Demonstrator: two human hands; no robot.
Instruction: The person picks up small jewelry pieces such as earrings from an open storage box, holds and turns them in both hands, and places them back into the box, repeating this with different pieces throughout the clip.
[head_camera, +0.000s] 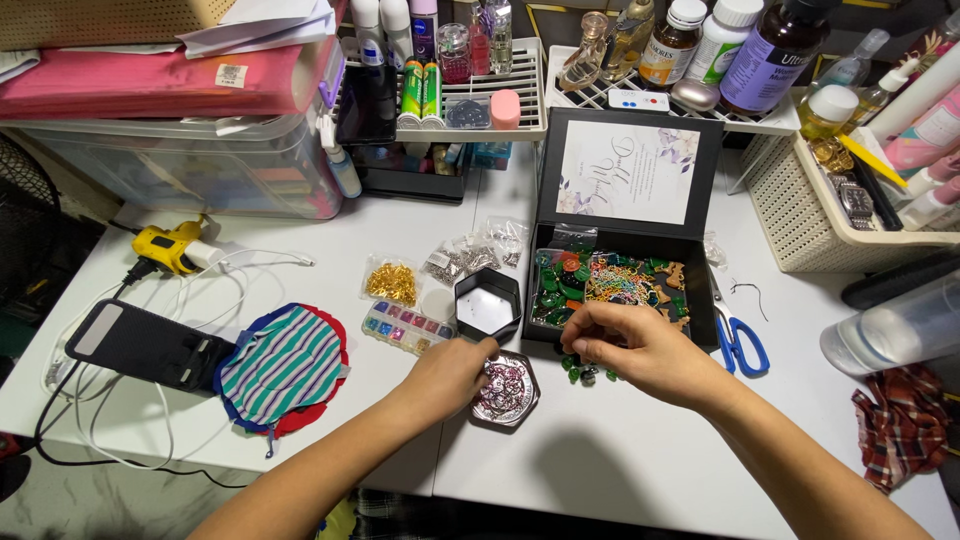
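Observation:
My left hand (452, 372) rests on the rim of a small black hexagonal box (508, 392) filled with silvery rings, fingers pinched at its upper left edge. My right hand (632, 350) hovers just right of it, fingers curled over several loose green beads (585, 374) on the white table (620, 460). What the fingertips pinch is too small to tell. The hexagonal lid (488, 304) lies open just behind. An open black box (622, 285) with green beads, colourful chains and small wooden shapes stands behind my right hand.
Blue-handled scissors (738, 345) lie right of the black box. Bags of gold charms (391, 283) and silver charms (470, 257), a clear gem tray (408, 328), striped fabric circles (283, 366), a yellow glue gun (168, 246), a dark pouch (150, 345), a basket (830, 215) and shelves of bottles surround them.

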